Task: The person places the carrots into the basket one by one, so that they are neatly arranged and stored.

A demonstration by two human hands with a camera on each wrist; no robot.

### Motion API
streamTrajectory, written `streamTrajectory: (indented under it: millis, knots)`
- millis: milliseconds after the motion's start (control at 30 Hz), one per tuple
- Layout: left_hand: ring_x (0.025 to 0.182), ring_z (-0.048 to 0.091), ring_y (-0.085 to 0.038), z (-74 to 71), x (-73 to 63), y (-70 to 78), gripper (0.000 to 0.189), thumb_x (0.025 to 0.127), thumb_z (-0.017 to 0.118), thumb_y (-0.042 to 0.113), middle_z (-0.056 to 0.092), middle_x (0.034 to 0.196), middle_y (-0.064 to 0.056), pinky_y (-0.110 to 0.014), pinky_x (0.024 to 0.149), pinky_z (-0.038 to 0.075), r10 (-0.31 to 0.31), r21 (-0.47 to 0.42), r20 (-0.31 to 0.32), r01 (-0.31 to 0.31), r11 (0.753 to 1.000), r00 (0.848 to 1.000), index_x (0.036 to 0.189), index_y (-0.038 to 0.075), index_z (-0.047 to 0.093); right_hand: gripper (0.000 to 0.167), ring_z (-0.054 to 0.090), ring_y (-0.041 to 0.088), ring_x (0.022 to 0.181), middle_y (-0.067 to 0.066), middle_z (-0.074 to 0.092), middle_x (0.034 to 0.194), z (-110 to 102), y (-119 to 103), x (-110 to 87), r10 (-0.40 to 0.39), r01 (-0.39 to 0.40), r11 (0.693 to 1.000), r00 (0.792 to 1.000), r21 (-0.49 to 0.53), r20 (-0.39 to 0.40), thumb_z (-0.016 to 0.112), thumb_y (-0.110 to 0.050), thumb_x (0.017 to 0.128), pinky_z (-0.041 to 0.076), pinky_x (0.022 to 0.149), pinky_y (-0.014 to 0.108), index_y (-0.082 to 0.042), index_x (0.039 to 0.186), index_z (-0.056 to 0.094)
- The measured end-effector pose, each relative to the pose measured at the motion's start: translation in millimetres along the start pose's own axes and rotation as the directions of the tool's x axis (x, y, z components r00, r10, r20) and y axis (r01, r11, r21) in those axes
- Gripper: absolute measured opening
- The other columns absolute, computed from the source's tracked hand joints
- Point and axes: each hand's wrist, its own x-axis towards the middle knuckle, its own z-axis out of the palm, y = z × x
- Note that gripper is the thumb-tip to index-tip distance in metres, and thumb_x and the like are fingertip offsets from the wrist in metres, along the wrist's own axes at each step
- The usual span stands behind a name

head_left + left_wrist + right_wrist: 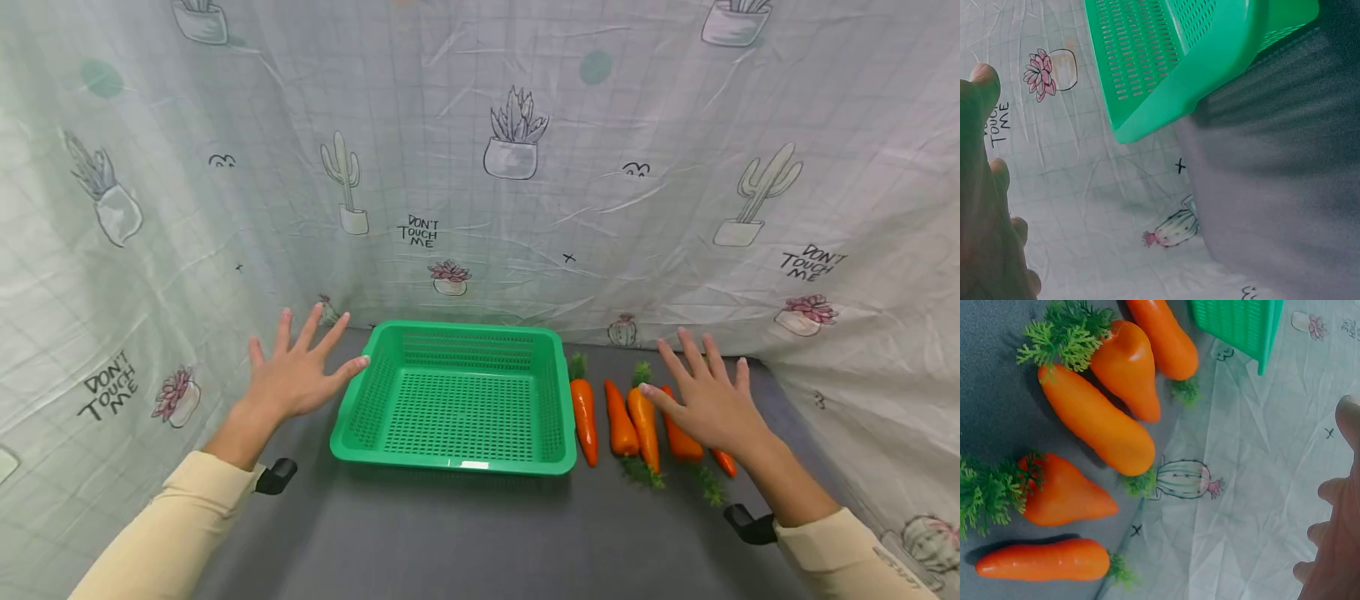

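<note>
A green plastic basket with slotted walls and floor stands on the grey table, and nothing lies in it. My left hand is spread with straight fingers beside the basket's left rim; its thumb tip overlaps the rim in the head view, and whether it touches I cannot tell. Several orange carrots with green tops lie in a row right of the basket, among them a carrot close to its wall and a plumper carrot. Over the right-hand carrots my right hand is held with fingers spread, gripping nothing.
A pale curtain printed with potted cacti and lettering hangs behind the table and along both sides. The grey tabletop stretches in front of the basket. Black straps sit at both wrists, by cream sleeves.
</note>
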Motion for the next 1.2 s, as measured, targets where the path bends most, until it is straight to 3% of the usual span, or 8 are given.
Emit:
streamTrajectory:
  millis: [600,1200]
  knots:
    - [0.158,-0.017,-0.053,7.8,0.3,-0.9,0.090,0.097,0.033,0.083,-0.011,0.177,-0.009,-0.087,0.110,-0.011,0.004,-0.012,-0.009,-0.004,1.000,1.000,0.169,0.035,0.007,0.088,-0.007,0.051,0.160,0.020,-0.002,0.176,17,-13,5.5,-0.026,0.026,1.000,1.000,0.015,0.001,0.041,-0.071,0.103,-0.008,0.113,0.084,-0.021,0.170,0.012]
    - [0.159,-0.014,-0.053,26.5,-0.3,-3.8,0.089,0.097,0.032,0.084,-0.006,0.178,-0.010,-0.086,0.111,-0.009,-0.011,-0.010,0.012,0.012,1.000,1.000,0.169,0.038,0.005,0.087,-0.002,0.051,0.160,0.017,-0.001,0.177,35,-31,10.3,-0.078,0.078,0.997,0.997,0.016,0.017,0.042,-0.069,0.103,-0.001,0.115,0.083,-0.018,0.169,0.017]
